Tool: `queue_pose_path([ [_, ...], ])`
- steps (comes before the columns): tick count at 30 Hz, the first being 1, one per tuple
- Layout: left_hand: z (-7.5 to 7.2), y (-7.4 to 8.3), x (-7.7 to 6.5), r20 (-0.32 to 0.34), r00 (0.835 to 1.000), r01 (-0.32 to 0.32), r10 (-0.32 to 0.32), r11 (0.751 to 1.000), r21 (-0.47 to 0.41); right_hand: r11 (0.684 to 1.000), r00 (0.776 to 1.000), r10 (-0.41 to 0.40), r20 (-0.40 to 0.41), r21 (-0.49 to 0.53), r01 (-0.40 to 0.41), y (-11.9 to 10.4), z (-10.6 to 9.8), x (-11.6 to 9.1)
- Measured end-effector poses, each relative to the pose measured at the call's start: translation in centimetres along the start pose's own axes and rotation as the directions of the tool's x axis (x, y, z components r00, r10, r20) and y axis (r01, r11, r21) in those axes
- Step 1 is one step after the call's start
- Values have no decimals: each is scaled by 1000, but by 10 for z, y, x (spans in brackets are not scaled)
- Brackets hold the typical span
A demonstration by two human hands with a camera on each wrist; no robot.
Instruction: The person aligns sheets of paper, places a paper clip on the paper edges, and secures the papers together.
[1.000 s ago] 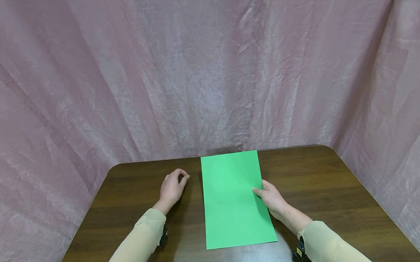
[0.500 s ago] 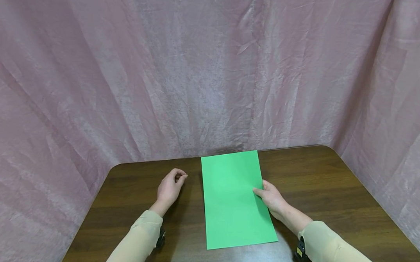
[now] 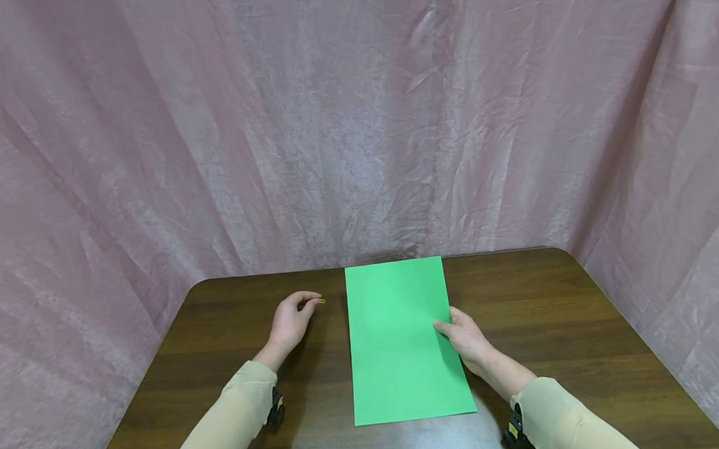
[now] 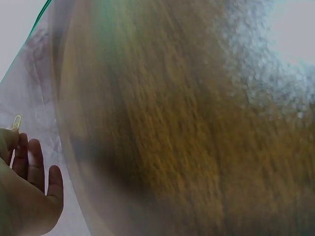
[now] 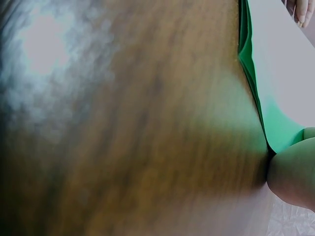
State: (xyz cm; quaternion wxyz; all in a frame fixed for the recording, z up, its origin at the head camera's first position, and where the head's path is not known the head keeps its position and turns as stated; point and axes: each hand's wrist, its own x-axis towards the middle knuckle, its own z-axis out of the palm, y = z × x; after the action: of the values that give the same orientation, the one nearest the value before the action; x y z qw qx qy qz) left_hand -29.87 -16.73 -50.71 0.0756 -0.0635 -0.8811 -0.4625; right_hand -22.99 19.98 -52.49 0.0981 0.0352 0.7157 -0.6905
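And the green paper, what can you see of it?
The green paper is rectangular, smooth-looking and unmarked on its visible face. The right wrist view shows layered edges. Its long sides run near to far over the wood-grained table, and the right hand grips its right edge. Whether it touches the table is unclear.

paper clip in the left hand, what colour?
Yellow. The paper clip, pinched in the left hand, shows its colour best in the head view.
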Motion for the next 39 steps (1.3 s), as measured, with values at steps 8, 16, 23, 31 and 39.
queue_pose_path([
  [8, -4, 2, 0, 27, 998, 65, -63, 995, -82, 1000, 1000, 10, 4, -10, -10, -3, 0, 2],
  [16, -5, 5, 0, -8, 996, 90, -92, 984, -154, 1000, 1000, 11, 0, 0, -11, -4, 1, 2],
  [23, -6, 4, -1, -28, 992, 117, -127, 967, -225, 1000, 1000, 10, -7, 2, -10, -2, 1, 2],
  [31, -7, 6, -1, -29, 982, 169, -188, 932, -322, 1000, 999, 8, -37, -2, -8, -1, 2, -1],
  [39, -9, 9, -1, -24, 975, 196, -220, 907, -372, 1000, 999, 2, -41, 3, -2, -4, 2, -3],
])
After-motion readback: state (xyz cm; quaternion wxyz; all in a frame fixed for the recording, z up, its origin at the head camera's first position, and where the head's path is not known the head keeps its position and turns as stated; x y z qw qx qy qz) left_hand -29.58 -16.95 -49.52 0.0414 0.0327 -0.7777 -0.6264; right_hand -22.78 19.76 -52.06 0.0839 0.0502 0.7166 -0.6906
